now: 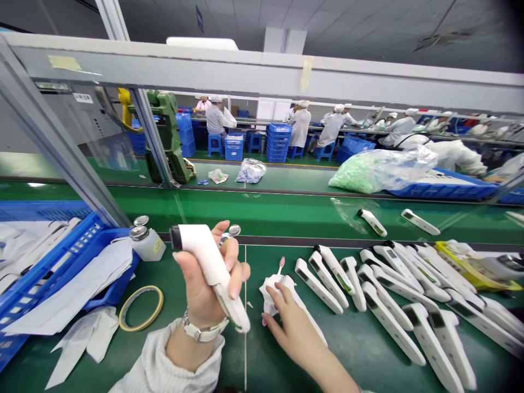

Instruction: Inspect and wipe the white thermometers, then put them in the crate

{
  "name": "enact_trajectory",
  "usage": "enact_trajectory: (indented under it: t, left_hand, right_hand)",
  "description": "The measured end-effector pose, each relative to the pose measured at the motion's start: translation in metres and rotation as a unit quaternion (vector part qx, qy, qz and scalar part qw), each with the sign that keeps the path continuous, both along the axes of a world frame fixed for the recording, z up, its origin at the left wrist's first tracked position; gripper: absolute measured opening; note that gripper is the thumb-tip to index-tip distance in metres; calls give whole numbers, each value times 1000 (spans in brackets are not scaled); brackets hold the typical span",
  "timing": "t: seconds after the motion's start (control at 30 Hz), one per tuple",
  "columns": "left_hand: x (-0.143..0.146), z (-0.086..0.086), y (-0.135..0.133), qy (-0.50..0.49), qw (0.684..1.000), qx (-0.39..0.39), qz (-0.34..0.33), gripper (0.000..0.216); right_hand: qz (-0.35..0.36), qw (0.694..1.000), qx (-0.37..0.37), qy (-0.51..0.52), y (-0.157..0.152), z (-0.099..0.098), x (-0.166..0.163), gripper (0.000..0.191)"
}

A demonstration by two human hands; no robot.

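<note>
left hand was wrapped snug round white handheld device, black-tipped end above thumb, tail poking out below fingers | right hand rested on white cloth, fingers part-spread, couldn't tell if pinching | similar devices lay rightward | green strip ran beyond

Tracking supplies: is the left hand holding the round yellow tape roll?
No, the left hand holds a white, black-tipped plastic device; the roll lies on the green tabletop.
</note>
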State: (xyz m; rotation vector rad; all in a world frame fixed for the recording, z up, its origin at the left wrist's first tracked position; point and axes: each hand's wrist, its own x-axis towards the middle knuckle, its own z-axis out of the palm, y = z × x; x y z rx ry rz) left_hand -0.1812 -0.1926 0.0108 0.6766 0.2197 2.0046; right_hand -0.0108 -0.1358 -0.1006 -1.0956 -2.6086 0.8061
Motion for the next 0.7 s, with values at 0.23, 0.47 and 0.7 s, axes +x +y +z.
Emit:
enact_trajectory:
  t: [0.23,0.47,0.7]
  left_hand:
    - [5,6,-2,56,990,-108,73,44]
    - [5,11,0,46,991,-127,-3,38]
    - [11,3,0,27,989,-112,-93,49]
  right_hand:
    - [9,1000,24,-11,16,-21,-10,30]
    - [24,990,-1,137,19,38,0,18]
    - [124,905,69,401,-15,115,6,31]
